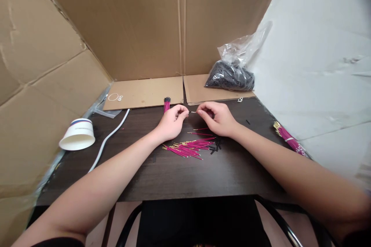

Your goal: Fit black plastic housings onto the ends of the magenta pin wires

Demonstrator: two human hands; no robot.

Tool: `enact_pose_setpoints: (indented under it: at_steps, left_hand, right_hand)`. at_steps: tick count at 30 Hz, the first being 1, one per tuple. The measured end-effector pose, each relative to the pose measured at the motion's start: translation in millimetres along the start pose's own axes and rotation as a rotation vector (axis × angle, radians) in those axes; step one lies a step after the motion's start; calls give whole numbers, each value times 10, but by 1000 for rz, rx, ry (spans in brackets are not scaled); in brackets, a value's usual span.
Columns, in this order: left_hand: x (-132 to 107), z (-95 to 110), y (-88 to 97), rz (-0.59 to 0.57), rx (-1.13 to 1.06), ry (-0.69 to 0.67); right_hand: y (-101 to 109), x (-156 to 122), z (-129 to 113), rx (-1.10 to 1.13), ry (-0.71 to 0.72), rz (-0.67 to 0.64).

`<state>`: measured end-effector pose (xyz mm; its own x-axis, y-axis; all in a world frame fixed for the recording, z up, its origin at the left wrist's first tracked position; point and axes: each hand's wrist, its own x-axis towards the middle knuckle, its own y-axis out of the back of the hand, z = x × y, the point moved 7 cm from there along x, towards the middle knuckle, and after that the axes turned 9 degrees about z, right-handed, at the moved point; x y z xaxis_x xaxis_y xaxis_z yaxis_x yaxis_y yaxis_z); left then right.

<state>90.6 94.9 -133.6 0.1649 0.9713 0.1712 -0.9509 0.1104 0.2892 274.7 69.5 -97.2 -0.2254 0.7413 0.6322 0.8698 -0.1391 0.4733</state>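
Above the dark table my left hand [172,122] and my right hand [216,119] face each other, fingertips a short gap apart. My left hand is closed in a pinch on a small black sleeve, mostly hidden by the fingers. Pinched in my right hand is a wire, its bare metal tip [193,112] pointing at the sleeve. Below the hands lies a loose pile of magenta wires [188,147] with gold terminals. Several black sleeves [213,149] lie at its right end. Behind my left hand is a bunch of magenta wires with black ends [167,104].
A clear bag of black sleeves [230,77] rests on cardboard at the back right. To the right lies a tied wire bundle [290,139]. A paper cup [77,136] and a white cable [108,137] are at left. Cardboard walls [139,23] enclose the back and left.
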Motion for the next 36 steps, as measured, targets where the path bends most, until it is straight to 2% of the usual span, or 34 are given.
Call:
enact_pose_setpoints:
  at_steps: [10, 20, 28, 36]
  left_hand:
    - [-19, 4, -20, -26, 25, -29]
    - [-35, 1, -31, -57, 86, -27]
    - [-48, 70, -37, -62, 116, -45]
    - [-58, 42, -35, -52, 125, -44]
  right_hand:
    - [9, 10, 3, -39, 26, 9]
    - [46, 16, -97, -87, 168, -37]
    - [-22, -21, -81, -76, 158, -54]
    - [-44, -37, -73, -80, 150, -64]
